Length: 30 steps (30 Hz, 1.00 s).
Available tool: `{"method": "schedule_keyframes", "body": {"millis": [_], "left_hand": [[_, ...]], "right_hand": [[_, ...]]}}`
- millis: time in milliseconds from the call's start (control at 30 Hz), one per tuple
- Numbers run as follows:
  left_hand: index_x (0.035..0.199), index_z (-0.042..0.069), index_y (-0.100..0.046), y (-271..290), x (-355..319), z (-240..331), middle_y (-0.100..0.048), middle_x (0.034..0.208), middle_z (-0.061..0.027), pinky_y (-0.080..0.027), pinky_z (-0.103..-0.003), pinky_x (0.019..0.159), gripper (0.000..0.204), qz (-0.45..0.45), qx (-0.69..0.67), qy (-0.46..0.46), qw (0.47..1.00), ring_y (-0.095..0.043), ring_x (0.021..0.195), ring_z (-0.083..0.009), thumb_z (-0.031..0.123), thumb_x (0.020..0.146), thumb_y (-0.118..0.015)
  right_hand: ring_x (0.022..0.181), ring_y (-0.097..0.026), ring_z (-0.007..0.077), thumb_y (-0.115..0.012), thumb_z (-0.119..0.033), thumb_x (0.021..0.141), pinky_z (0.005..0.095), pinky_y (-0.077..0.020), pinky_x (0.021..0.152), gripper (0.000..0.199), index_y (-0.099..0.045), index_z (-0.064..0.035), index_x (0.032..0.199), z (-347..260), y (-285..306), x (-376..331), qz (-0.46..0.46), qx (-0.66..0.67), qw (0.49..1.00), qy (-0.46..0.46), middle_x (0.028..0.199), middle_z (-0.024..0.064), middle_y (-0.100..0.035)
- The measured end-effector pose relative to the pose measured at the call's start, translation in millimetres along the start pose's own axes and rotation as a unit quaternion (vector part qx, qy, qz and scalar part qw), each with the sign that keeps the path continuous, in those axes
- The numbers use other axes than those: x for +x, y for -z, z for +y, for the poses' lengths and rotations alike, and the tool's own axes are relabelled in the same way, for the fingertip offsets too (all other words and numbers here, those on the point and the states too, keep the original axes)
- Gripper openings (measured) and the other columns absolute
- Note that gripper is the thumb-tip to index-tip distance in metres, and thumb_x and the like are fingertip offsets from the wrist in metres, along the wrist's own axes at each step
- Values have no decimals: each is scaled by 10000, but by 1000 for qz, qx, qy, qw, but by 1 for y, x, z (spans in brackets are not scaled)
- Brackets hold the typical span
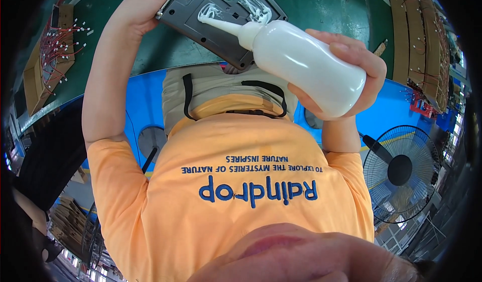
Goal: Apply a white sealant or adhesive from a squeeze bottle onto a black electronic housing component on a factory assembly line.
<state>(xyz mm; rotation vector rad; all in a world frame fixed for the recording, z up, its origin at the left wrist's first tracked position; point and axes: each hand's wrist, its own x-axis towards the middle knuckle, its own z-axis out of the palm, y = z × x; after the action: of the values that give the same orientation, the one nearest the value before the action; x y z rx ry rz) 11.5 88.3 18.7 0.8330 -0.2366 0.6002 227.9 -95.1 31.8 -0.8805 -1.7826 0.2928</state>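
A white squeeze bottle (306, 66) lies tilted in my right hand (359, 63), whose fingers wrap round its body. Its tapered nozzle (221, 25) points left, with the tip at a dark grey plastic housing (211, 38). White paste (251, 3) is spread in looping streaks over the housing's recessed areas. My left hand (153, 6) is against the housing's left edge and supports it at a slant above the table's near edge; its fingers are hidden behind the housing or beyond the top of the view.
The green tabletop (331, 6) has cardboard boxes with red wires: one box (64, 46) on the left, several (419, 41) on the right. A black standing fan (400, 169) stands to my right. Below the table's edge the floor is blue (143, 96).
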Motion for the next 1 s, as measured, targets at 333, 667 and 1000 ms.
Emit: {"method": "schedule_keyframes", "body": {"millis": [333, 667, 1000], "left_hand": [[986, -13, -696, 28, 21, -1, -687, 908, -42, -501, -255, 716, 305, 83, 192, 219, 953, -605, 782, -104, 261, 952, -568], [976, -10, -700, 30, 20, 11, -683, 885, -29, -503, -252, 671, 316, 179, 315, 335, 870, -601, 756, -95, 280, 944, -576], [986, -9, -700, 32, 23, 9, -688, 885, -36, -509, -255, 670, 344, 181, 325, 340, 864, -613, 763, -97, 314, 942, -588]], "right_hand": [[937, -674, 283, -883, -155, 643, 322, -556, 776, 671, -470, 16, 1143, 6, 4, 6, -12, 21, 1000, 15, 1032, 242, -645], [954, -672, 326, -884, -81, 601, 358, -563, 762, 627, -518, 51, 1093, 2, 10, 15, -17, 25, 999, 16, 1018, 206, -637], [942, -675, 304, -887, -87, 600, 341, -558, 761, 627, -519, 51, 1090, 4, 14, 14, -10, 31, 999, 15, 1028, 214, -631]]}}
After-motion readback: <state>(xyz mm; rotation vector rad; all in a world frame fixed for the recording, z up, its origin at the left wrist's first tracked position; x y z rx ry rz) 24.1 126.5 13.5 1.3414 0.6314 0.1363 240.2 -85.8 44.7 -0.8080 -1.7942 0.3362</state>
